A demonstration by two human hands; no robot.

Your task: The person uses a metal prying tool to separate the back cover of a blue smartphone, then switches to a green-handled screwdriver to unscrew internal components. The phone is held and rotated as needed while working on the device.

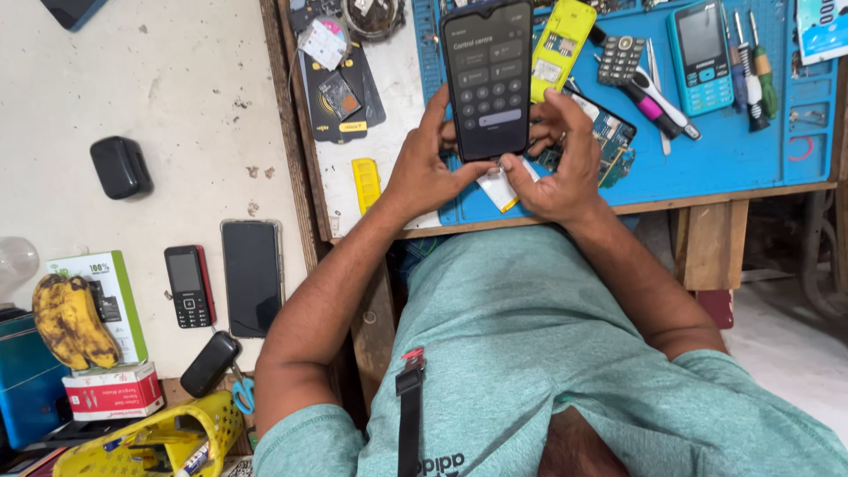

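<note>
The dark smartphone (487, 78) is held upright over the blue work mat (733, 150) at the near edge of the table (389, 106), its screen lit with a panel of round controls. The left hand (424, 172) is wrapped along the phone's left side, grip closed on the casing, thumb reaching toward the bottom edge. The right hand (556, 163) cradles the right side, its grip also closed on the phone, thumb and forefinger pinched at the lower edge, where something small seems to be worked; exactly what is too small to tell. A white and yellow slip (500, 189) lies just beneath the thumbs.

The step in hand is judged to be fine work at the phone's bottom edge. It would best be done with the phone steadied by the left hand alone, pressure kept off the lit screen. The open circuit board (609, 141) and the yellow phone shell (562, 44) lie just behind, so elbows should be kept in.
</note>
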